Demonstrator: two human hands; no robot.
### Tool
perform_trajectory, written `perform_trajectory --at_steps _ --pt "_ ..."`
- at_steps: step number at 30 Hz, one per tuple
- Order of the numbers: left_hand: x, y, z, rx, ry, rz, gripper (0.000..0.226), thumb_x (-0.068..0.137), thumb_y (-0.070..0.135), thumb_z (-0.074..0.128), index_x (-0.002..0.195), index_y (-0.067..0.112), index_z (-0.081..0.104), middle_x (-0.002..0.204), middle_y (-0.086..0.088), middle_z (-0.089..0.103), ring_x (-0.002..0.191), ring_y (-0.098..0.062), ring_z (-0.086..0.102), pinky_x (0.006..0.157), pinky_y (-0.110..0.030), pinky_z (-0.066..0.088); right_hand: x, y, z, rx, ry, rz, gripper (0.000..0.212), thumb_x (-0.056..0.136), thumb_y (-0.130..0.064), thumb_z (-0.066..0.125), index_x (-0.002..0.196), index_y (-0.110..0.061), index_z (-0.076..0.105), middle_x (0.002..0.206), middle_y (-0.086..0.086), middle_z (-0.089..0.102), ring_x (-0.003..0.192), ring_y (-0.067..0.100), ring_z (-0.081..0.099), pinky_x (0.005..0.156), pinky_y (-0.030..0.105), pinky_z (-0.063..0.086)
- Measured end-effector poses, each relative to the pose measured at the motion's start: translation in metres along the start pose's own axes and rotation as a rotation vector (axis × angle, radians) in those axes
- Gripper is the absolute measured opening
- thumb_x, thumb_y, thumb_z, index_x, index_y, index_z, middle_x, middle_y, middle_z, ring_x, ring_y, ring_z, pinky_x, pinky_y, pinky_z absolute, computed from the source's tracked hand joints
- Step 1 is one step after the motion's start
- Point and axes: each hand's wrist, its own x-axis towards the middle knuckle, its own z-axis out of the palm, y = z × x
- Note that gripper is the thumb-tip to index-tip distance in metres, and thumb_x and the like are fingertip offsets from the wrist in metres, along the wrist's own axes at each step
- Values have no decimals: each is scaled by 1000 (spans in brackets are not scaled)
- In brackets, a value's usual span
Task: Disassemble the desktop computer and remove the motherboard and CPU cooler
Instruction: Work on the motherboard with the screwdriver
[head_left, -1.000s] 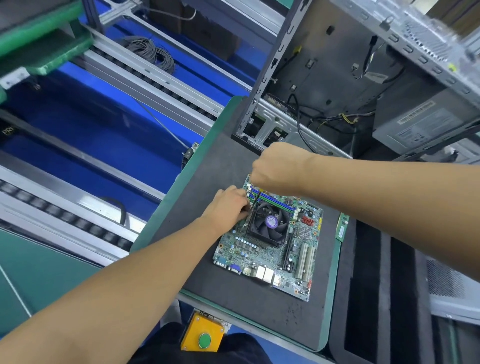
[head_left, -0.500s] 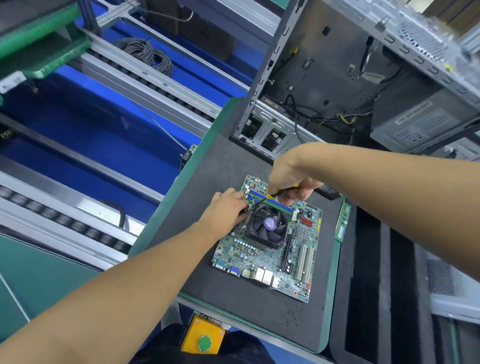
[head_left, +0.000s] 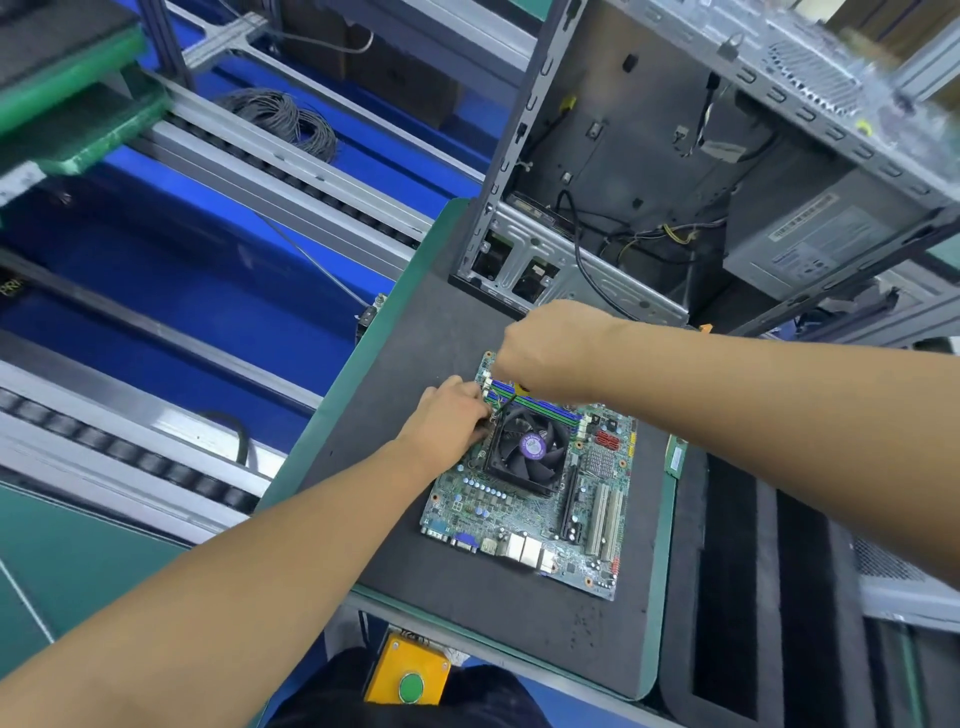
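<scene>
The green motherboard (head_left: 524, 519) lies flat on a black mat (head_left: 467, 587). Its black CPU cooler (head_left: 530, 457), a fan with a purple hub, is mounted on it. My left hand (head_left: 447, 421) has curled fingers gripping the cooler's far left corner. My right hand (head_left: 550, 353) hovers as a fist over the memory slots and grips a screwdriver. The screwdriver's thin shaft (head_left: 504, 408) slants down to that same corner, and its handle is mostly hidden in the fist. The opened computer case (head_left: 623, 182) stands behind the board.
A grey power supply (head_left: 821, 239) and loose cables sit inside the case. A green memory stick (head_left: 675, 457) lies at the mat's right edge. A yellow box with a green button (head_left: 408, 675) is below the mat. Roller conveyors (head_left: 260, 171) and a cable coil (head_left: 291, 117) lie to the left.
My right hand with the screwdriver has shifted up and left, back over the board's far corner. My left hand has stayed at the cooler's corner.
</scene>
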Motion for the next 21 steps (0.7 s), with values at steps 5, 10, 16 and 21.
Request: perform_trajectory --at_steps 5,10,16,21 --pt "0 0 0 39 -3 18 30 101 37 49 114 18 68 113 -1 55 112 -21 45 75 -31 31 9 8 -1 841 -450 393 29 101 -19 39 80 -5 52 64 6 48 49 18 39 32 18 28" --pt "0 2 -1 70 9 26 23 101 30 50 111 18 67 111 0 55 110 -20 44 74 -31 28 8 16 11 1421 -608 587 14 106 -15 33 106 -3 40 75 11 49 37 11 30 37 19 26" --pt "-3 3 2 74 15 29 21 103 22 48 118 17 62 114 0 54 114 -21 41 79 -32 27 6 4 7 842 -434 374 28 104 -14 44 78 -6 50 76 7 59 51 15 50 45 25 47" --pt "-3 1 4 25 37 47 17 103 19 48 114 15 60 111 -2 55 110 -23 41 80 -33 28 -4 -12 3 49 22 -8 30 92 -1 49 69 -13 35 78 4 56 69 25 53 58 33 40"
